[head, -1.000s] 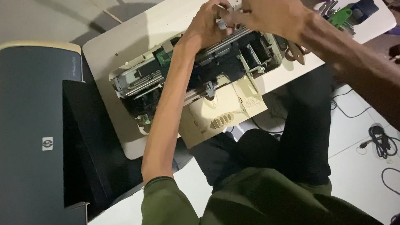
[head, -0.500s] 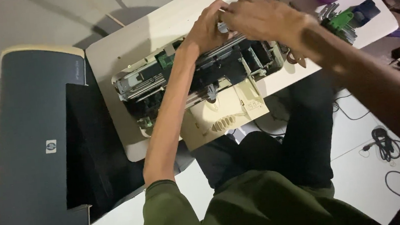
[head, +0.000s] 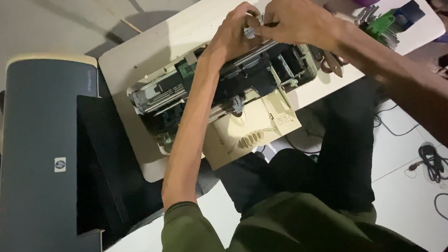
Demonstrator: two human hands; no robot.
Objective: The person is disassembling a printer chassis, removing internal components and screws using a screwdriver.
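Cream opened printer (head: pixel 243 94), left hand (head: pixel 234 30) and right hand (head: pixel 293 20) fingers pinched together on its rear part

Dim, uneven light; slight blur

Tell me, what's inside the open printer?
Inside the printer you can see metal rods, a green board and black parts. Both hands, left and right, cover the back edge.

a dismantled printer (head: pixel 221 88) is laid open across the middle of the white tabletop (head: pixel 172 33), its grey and black inner parts exposed. a cream tray panel (head: pixel 251 131) is seen overhanging the near edge.
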